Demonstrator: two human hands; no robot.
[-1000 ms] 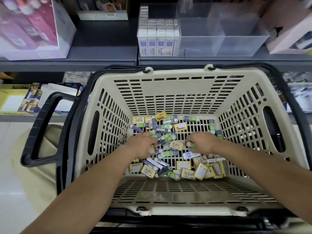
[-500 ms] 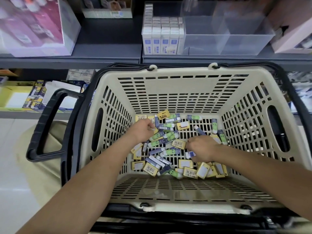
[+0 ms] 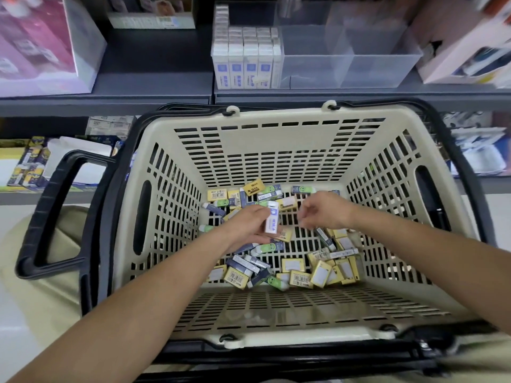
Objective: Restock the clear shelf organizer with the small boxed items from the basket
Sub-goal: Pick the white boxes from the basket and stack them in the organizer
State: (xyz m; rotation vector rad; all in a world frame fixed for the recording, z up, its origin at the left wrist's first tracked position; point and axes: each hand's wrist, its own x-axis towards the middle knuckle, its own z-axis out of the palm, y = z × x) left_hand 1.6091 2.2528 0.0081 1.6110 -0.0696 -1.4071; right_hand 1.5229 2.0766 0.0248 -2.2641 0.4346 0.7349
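Observation:
A beige slotted basket holds several small boxes on its floor, yellow ones and green-and-navy ones. My left hand is inside the basket, raised above the pile and closed on a white box with a blue label, held upright. Just to its right my right hand hovers with its fingers curled loosely downward and nothing clearly in them. On the shelf behind stands the clear organizer. Its left compartment is filled with white-and-blue boxes; the other compartments hold nothing.
Black carry handles fold out to the basket's left and around its rim. A pink-printed carton stands on the shelf at left, a pale box at right. A lower shelf carries flat packaged goods.
My left hand has lifted out of the pile with a white-and-blue box in it. My right hand rose from the front of the pile and moved back towards the left hand.

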